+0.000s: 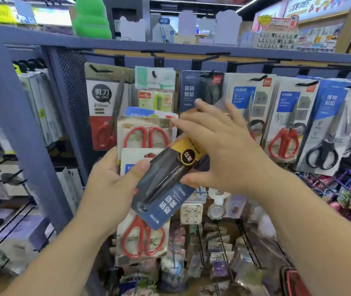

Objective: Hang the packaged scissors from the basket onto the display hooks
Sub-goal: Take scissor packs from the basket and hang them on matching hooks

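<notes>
Both bare forearms reach forward. The left hand (114, 186) curls round a stack of flat carded scissors packages (164, 189), thumb on top; the right hand (219, 146) spreads straight fingers above.

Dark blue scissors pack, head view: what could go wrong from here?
1. The dark blue pack is upside down, hang hole toward the person; turning it to hang with the matching pack may let it slip.
2. The left hand pins it by the thumb on red-handled packs; the right hand pulling it could spill them.
</notes>
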A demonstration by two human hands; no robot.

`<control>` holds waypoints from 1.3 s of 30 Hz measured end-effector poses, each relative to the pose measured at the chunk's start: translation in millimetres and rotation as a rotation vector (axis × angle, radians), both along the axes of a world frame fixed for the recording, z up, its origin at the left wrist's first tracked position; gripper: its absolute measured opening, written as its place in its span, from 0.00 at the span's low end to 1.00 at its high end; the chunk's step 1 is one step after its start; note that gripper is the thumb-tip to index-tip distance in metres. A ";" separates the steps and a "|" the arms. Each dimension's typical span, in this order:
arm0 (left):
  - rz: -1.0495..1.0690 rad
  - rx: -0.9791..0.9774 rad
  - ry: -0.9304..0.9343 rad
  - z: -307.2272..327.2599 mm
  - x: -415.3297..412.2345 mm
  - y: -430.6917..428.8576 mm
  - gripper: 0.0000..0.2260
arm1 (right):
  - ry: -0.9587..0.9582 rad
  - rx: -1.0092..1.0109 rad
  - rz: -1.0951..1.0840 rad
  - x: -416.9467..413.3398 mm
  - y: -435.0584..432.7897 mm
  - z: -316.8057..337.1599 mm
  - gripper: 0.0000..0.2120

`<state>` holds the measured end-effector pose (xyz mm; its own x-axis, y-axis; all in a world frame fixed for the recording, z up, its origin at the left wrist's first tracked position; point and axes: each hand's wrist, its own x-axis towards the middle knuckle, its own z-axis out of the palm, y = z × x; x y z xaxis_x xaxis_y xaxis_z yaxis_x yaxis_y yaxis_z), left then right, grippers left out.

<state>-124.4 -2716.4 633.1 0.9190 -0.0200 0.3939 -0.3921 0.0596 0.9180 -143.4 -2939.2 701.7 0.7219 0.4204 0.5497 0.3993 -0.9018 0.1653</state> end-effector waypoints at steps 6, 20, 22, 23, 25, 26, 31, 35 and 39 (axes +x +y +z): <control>-0.044 -0.228 0.091 1.8 2.2 -6.1 0.08 | 0.177 -0.277 -0.145 -3.0 6.1 27.6 0.48; 0.096 -0.293 0.083 10.6 17.4 -7.0 0.06 | 0.250 1.228 0.127 14.4 -31.7 -40.7 0.06; 0.073 -0.295 0.081 13.7 14.2 -11.0 0.06 | 0.211 1.383 0.098 21.5 -29.1 -42.0 0.05; 0.062 -0.291 0.077 14.9 13.3 -12.9 0.06 | 0.199 1.424 0.082 24.9 -29.7 -43.2 0.05; 0.047 -0.283 0.073 16.8 13.0 -15.3 0.07 | 0.189 1.442 0.054 28.8 -29.2 -43.2 0.05; 0.042 -0.277 0.070 17.4 13.3 -16.1 0.07 | 0.191 1.435 0.048 31.7 -29.8 -44.7 0.05; 0.033 -0.259 0.064 17.7 15.8 -17.5 0.12 | 0.156 1.390 0.028 35.3 -25.7 -48.0 0.09; 0.026 -0.267 0.058 17.9 17.6 -18.1 0.14 | 0.131 1.398 -0.016 40.0 -22.3 -41.1 0.24; 0.011 -0.276 0.055 18.7 20.2 -20.7 0.12 | 0.134 1.367 -0.064 52.5 -19.4 -35.8 0.22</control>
